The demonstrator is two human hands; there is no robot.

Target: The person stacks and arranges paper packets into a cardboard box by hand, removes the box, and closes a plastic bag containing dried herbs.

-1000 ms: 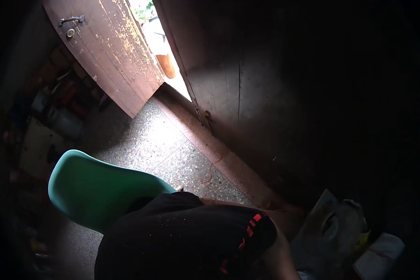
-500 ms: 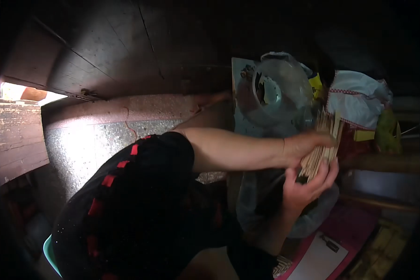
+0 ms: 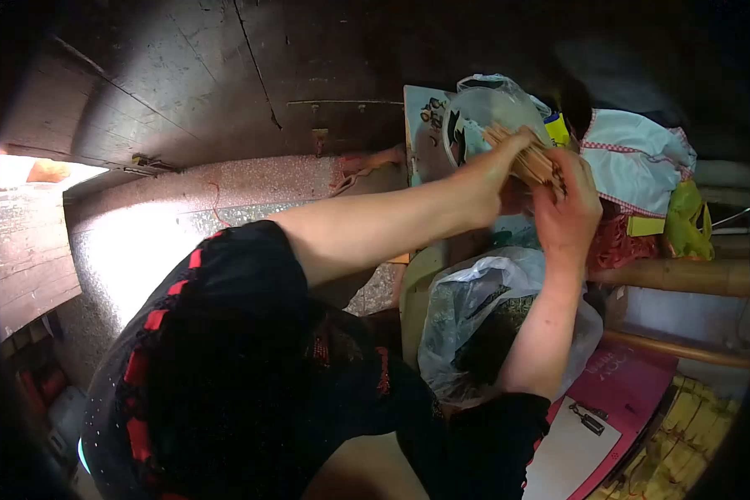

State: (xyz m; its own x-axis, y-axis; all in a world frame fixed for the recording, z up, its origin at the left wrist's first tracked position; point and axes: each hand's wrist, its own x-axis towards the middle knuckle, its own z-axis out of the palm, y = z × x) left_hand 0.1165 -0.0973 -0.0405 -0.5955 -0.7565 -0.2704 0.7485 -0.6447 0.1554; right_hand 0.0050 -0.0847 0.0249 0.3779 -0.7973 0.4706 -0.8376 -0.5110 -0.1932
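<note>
Dark wooden boards [image 3: 350, 50] span the top, above the person's black clothing [image 3: 250, 333] with red trim. A clear plastic bag [image 3: 446, 333] with dark contents sits beneath the forearms. Magenta sheet [image 3: 637, 375] at lower right carries pale writing, too small to read; a white card [image 3: 571, 450] with a dark printed shape overlaps it. Next come a white cloth [image 3: 629, 158] with red-checked edging and a translucent tub [image 3: 496, 104], its black markings illegible. The bundle of thin sticks [image 3: 537, 168] is held in front of the tub, the left hand [image 3: 506, 162] against it in a blurred, partly closed grip, the right hand [image 3: 571, 200] curled around its near side.
</note>
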